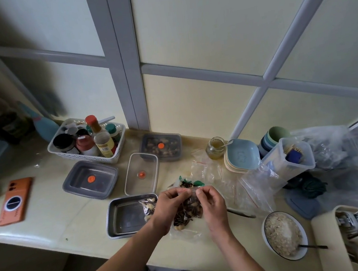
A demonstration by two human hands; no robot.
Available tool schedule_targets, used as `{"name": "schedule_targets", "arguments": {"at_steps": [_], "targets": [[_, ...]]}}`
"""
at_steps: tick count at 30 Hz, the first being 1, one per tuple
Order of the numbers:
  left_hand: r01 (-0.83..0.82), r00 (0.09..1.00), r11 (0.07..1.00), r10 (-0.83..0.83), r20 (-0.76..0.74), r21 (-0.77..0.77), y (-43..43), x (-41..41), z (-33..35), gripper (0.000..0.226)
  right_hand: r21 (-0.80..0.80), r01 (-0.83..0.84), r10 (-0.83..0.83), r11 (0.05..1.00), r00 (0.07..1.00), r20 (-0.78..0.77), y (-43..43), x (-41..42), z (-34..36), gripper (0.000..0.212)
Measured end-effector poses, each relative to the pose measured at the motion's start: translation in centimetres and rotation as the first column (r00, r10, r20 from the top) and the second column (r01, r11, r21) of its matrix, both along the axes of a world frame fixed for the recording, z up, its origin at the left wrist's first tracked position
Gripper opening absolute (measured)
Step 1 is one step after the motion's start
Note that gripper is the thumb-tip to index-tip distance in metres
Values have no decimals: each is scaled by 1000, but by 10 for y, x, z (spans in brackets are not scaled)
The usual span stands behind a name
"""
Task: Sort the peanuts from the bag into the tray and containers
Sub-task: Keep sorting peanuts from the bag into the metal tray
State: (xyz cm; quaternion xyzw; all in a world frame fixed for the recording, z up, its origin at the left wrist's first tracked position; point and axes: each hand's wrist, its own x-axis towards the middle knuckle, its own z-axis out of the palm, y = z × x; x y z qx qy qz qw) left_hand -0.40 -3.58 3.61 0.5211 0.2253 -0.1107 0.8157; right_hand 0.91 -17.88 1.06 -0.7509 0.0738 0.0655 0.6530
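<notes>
While the bag [189,209] of peanuts and dark seeds is held between both hands just above the desk [61,218], its mouth at the far end is pinched by the thumb and curled fingers of the left hand [170,207] on one side and of the right hand [212,204] on the other. Its long axis is seen to run from that mouth back toward the person. The tray [125,218] is set just left of the bag, its right rim overlapped by the plastic, so the left hand is judged nearer; the clear container [147,182] is placed beyond the tray.
</notes>
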Motion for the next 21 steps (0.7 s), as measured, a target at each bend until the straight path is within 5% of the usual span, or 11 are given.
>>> {"name": "schedule_targets", "arguments": {"at_steps": [21], "targets": [[-18, 999, 999, 17, 29, 43, -1, 4, -10, 20, -150, -27, 33, 988, 999, 41, -3, 8, -5, 7]]}}
